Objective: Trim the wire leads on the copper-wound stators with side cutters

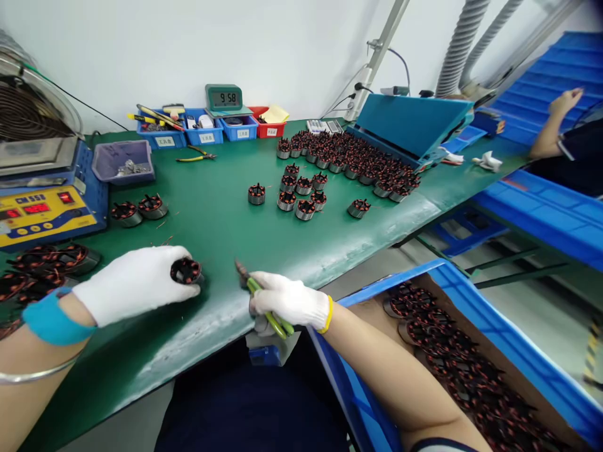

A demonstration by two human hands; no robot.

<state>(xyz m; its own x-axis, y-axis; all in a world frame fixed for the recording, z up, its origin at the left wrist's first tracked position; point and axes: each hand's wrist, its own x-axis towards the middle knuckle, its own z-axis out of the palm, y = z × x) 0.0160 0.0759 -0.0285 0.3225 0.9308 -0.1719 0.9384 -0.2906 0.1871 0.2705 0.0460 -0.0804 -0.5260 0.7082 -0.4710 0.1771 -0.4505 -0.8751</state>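
Observation:
My left hand (134, 282), in a white glove, grips a small round motor stator (186, 270) with copper windings just above the green table mat (211, 207). My right hand (287, 301), also gloved, holds green-handled cutters (266, 301) whose tip points left toward the stator, a short gap away. Both hands are near the table's front edge.
Loose stators (301, 194) and a large cluster (358, 160) lie mid-table. Two more stators (139, 210) sit left, near a yellow-faced machine (44, 213). Blue bins (207, 129), a clock (224, 98) and pliers (195, 156) are at the back. A blue crate of stators (471, 364) stands at right. Another person's arm (556, 122) is far right.

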